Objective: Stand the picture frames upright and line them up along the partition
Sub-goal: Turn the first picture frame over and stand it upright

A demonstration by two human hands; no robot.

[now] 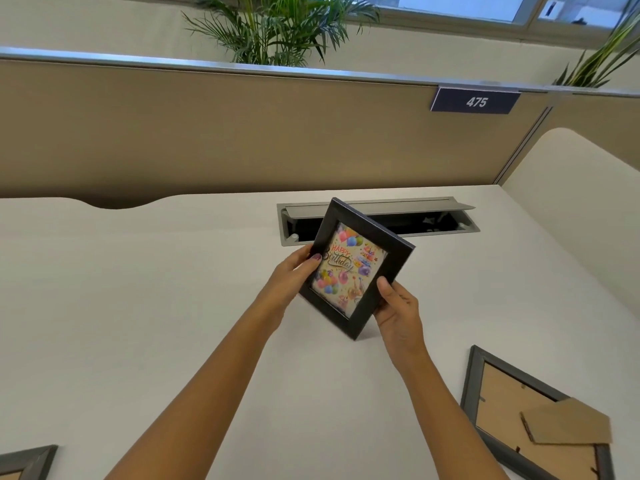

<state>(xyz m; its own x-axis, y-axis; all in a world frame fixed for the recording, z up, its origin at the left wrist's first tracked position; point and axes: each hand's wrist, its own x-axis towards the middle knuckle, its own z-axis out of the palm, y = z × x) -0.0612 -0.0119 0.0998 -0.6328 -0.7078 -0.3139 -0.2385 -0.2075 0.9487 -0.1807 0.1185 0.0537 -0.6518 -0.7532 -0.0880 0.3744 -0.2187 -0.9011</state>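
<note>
A small black picture frame [367, 239] with a colourful "Happy Birthday" balloon print faces me, tilted clockwise, its lower corner close to the white desk [156, 289]. My left hand [294, 275] grips its left edge, thumb on the front. My right hand [398, 308] holds its lower right edge. A grey frame [512, 403] lies face down at the right, brown cardboard back and folded-out stand showing. The corner of another grey frame [29, 460] lies at the bottom left. The beige partition [207, 133] runs along the back of the desk.
An open grey cable tray [381, 207] is set into the desk just behind the held frame. A sign reading 475 [476, 102] hangs on the partition. A white side panel [571, 174] borders the desk on the right. Palm plants [277, 29] rise behind the partition.
</note>
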